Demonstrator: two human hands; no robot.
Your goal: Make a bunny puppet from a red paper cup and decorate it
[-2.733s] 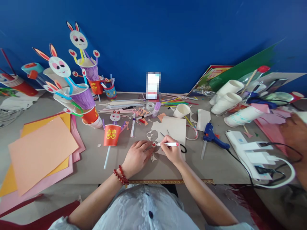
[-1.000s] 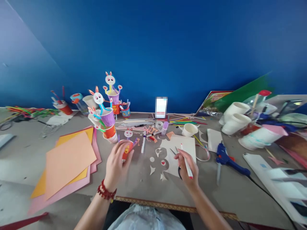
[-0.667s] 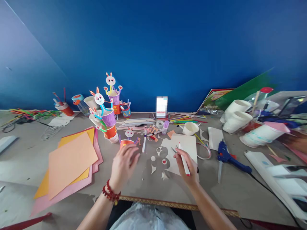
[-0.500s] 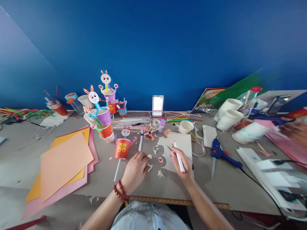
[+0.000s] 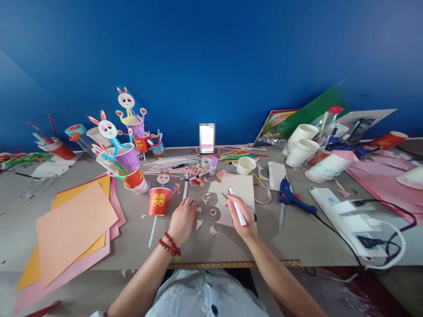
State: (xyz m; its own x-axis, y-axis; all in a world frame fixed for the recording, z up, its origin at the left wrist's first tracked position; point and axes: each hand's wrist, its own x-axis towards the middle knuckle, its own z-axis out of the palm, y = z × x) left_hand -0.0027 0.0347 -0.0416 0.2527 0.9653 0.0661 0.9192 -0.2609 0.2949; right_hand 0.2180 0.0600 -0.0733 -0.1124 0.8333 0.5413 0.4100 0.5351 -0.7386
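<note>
My right hand point(image 5: 240, 212) is closed around a white marker point(image 5: 238, 210) with red ends. A pair of scissors point(image 5: 225, 195) is in the same hand, its dark blades pointing forward and left over a white paper sheet point(image 5: 235, 185). My left hand point(image 5: 185, 220) rests on the table with curled fingers, pinching at a small white paper circle point(image 5: 198, 210) mostly hidden by them. Just beyond its fingers lies a white-and-purple marker point(image 5: 185, 186). Between my hands lies another paper circle with a red heart point(image 5: 213, 212). Left of them stands a red cup point(image 5: 159, 202) with a rabbit head point(image 5: 163, 177).
Stacked rabbit cups point(image 5: 127, 158) and coloured paper sheets point(image 5: 76, 229) occupy the left. On the right are a blue glue gun point(image 5: 292, 198), a power strip point(image 5: 340, 222) with cables, and white cups point(image 5: 302, 152). Paper scraps point(image 5: 214, 230) and a glue stick point(image 5: 213, 165) lie ahead.
The view has shifted, so most things appear further left. A blurred hand at the far right edge is gone from sight. Both my hands keep nearly the same pose on the table.
</note>
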